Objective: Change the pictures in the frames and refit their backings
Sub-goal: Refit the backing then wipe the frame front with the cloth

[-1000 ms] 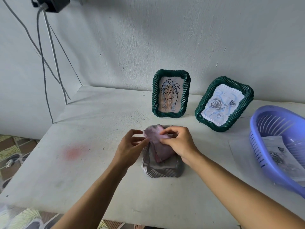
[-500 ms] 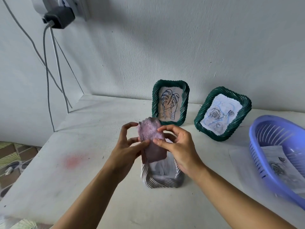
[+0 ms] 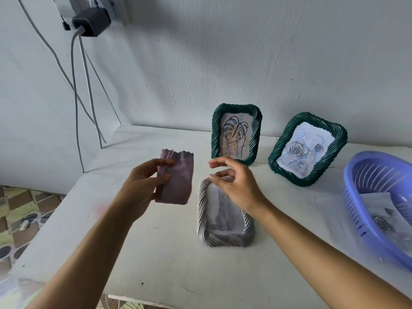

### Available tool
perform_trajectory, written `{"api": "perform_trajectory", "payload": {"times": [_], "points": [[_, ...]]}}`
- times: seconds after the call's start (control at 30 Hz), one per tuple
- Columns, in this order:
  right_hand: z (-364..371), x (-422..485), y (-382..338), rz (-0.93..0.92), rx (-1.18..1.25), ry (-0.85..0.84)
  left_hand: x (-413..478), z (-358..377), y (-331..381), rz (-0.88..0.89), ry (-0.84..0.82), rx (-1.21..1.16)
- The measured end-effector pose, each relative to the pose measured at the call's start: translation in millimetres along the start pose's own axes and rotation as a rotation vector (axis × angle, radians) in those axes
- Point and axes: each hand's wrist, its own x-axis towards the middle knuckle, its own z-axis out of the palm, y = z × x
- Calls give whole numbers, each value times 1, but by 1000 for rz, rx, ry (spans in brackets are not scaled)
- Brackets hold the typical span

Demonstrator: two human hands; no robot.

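Note:
A white ribbed frame (image 3: pixel 225 238) lies face down on the table, its back open with a pale sheet inside. My left hand (image 3: pixel 142 186) pinches a purple-pink backing piece (image 3: pixel 178 177) with a wavy top edge, held above the table to the left of that frame. My right hand (image 3: pixel 236 186) hovers over the frame's far end, fingers loosely curled, holding nothing. Two green ribbed frames stand against the wall: one (image 3: pixel 236 110) shows a leaf drawing, the other (image 3: pixel 334 157), tilted, shows roses.
A purple plastic basket (image 3: pixel 365 175) with printed pictures inside sits at the right, with a clear sheet (image 3: pixel 327 208) beside it. A charger (image 3: pixel 91 22) and cables (image 3: pixel 75 103) hang on the wall at the left. The table's left edge drops to a patterned floor (image 3: pixel 20 210).
The backing piece has been lifted off the white frame and carried left in my left hand. My right hand has let go of it and stays above the frame.

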Motion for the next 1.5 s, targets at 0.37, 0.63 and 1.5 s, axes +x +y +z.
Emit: {"api": "perform_trajectory", "payload": {"times": [0.37, 0.63, 1.5], "points": [[-22, -29, 55, 114, -717, 199, 12, -60, -43, 25, 207, 509], [-18, -29, 51, 363, -863, 106, 6, -69, -77, 274, 329, 1322], [-18, -21, 41, 474, -783, 123, -7, 70, -75, 166, 40, 1354]]}}
